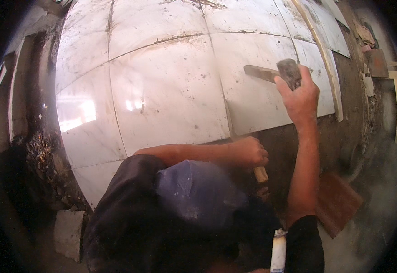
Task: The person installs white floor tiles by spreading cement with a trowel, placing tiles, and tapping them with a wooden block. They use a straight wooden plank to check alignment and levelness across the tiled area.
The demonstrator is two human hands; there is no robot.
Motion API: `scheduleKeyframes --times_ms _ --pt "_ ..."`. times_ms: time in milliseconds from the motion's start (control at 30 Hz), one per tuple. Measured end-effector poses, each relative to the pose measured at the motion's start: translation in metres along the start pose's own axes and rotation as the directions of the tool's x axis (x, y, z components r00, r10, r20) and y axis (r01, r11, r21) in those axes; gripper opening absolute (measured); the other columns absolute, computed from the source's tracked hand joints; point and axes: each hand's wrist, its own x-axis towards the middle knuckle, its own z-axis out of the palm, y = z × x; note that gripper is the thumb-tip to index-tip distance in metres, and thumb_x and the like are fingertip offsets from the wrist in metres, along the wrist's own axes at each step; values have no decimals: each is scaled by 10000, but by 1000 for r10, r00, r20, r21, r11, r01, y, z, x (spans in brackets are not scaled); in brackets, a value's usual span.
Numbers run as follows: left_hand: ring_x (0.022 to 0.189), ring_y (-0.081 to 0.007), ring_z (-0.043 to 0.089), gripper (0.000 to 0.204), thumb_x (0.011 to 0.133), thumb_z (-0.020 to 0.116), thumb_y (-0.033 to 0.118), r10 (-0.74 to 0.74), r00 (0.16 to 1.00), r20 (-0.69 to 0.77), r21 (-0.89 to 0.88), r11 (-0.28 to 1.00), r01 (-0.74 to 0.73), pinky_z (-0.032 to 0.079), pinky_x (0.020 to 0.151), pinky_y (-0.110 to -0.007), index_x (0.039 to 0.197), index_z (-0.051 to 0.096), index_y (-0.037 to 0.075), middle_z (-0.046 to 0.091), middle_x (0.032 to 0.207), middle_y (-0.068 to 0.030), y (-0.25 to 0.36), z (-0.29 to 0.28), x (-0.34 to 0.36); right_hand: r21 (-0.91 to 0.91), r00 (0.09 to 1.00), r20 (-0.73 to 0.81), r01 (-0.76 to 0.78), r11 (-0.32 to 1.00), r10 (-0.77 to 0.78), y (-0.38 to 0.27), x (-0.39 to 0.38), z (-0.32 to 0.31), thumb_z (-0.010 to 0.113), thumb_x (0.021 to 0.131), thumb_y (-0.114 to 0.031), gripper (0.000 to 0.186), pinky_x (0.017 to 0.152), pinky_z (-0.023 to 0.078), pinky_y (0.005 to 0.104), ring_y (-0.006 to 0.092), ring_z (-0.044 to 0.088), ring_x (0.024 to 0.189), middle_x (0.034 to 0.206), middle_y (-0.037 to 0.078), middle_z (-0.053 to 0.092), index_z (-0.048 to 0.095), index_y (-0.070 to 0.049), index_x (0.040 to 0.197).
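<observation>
Large white marbled tiles (171, 91) cover most of the floor in front of me. Over them at the right, my right hand (302, 98) grips a dark, rough block (289, 73) between thumb and fingers. A narrow greyish wooden piece (260, 73) sticks out to the left of the block; whether the two are joined I cannot tell. My left forearm lies across my knee, and my left hand (248, 152) is closed at the tiles' near edge. Below its fingers shows a short wooden handle (261, 174); the rest of that tool is hidden in shadow.
A long pale strip (328, 68) runs along the tiles' right side, with bare dark ground beyond. A reddish-brown tile (339, 204) lies near my right elbow. Rubble (48, 157) lines the left side, by a grey slab (68, 234). A cigarette (278, 250) shows at the bottom.
</observation>
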Motion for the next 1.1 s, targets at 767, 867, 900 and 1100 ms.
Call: scheduleKeyframes --times_ms 767,867,900,1100 --pt "778 -280 670 205 691 712 209 140 988 -66 0 990 -140 536 682 -427 834 605 108 625 790 -63 -17 -110 29 377 892 -323 -185 907 316 67 -12 -12 739 883 -158 370 549 458 269 119 558 638 862 57 633 594 33 1165" --pt "822 -305 687 201 654 694 170 17 999 -33 118 993 -13 544 734 -454 841 651 110 665 835 -77 -78 -131 12 347 903 -340 -140 927 264 69 -28 -9 702 915 -178 300 559 451 264 122 548 632 825 46 603 586 8 1121" --pt "816 -298 688 186 676 674 169 -3 997 -83 163 986 17 542 740 -451 855 663 119 665 834 -66 -93 -134 8 389 911 -313 -134 911 268 69 -33 -7 703 911 -163 311 551 456 267 122 551 630 842 56 612 582 17 1134" --pt "788 -279 669 167 659 710 162 -117 989 -85 198 971 132 532 719 -428 782 615 99 626 784 -54 -117 -136 2 468 909 -252 -185 864 332 65 -50 3 691 909 -114 291 513 469 281 127 558 598 873 87 624 563 30 1128"
